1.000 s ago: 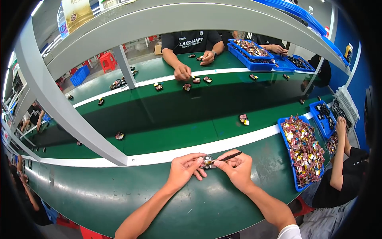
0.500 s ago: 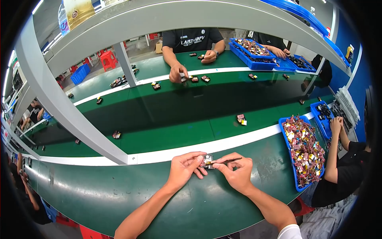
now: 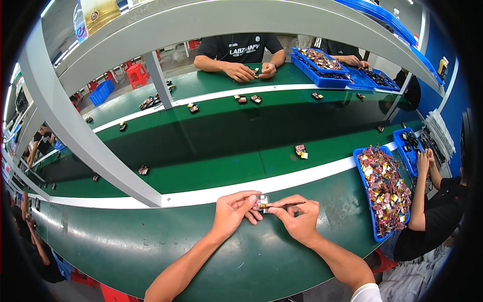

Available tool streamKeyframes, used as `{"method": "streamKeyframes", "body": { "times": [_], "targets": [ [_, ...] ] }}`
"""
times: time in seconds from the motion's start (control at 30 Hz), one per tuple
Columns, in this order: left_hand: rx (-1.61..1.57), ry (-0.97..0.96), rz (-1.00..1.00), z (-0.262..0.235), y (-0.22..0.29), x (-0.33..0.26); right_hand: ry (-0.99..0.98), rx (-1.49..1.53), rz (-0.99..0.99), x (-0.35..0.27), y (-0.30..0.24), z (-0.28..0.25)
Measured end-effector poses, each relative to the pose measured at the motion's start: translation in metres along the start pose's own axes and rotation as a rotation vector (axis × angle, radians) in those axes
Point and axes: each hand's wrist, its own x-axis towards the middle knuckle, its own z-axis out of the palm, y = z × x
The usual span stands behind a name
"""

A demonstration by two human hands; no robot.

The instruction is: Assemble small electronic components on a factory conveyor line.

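Between the thumb and fingers of my left hand (image 3: pixel 233 214) is a small electronic module in a clear-and-dark case (image 3: pixel 261 202), with white and yellow parts inside. My right hand (image 3: pixel 300 219) pinches thin dark tweezers (image 3: pixel 291 204), whose tip reaches the module's right side. Both hands are close together above the green worktable (image 3: pixel 201 256), near its far edge. The fingers partly hide the module, and its fine details are too small to make out.
Beyond a white rail runs a green conveyor belt (image 3: pixel 216 173) carrying several small modules, one (image 3: pixel 301 151) ahead of me. A blue tray (image 3: pixel 373 221) heaped with small wired parts stands at my right. A grey post (image 3: pixel 95 131) rises at left. Co-workers sit opposite and at right.
Modules on the belt have shifted slightly left. The co-worker opposite has drawn a hand back from the belt to the other hand. My hands have barely moved.
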Motion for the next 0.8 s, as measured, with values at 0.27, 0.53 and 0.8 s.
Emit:
{"method": "streamKeyframes", "body": {
  "times": [0.27,0.53,0.8],
  "targets": [
    [0.014,0.011,-0.014,-0.0008,-0.0023,-0.0008,0.019,0.115,0.126,0.0031,-0.0021,-0.0008],
    [0.020,0.007,-0.015,-0.0002,-0.0030,-0.0013,-0.047,0.015,-0.001,0.0035,-0.0022,-0.0020],
    [0.052,0.011,-0.021,0.0005,-0.0040,-0.0011,-0.083,-0.031,-0.026,0.0029,-0.0009,-0.0029]
  ]
}}
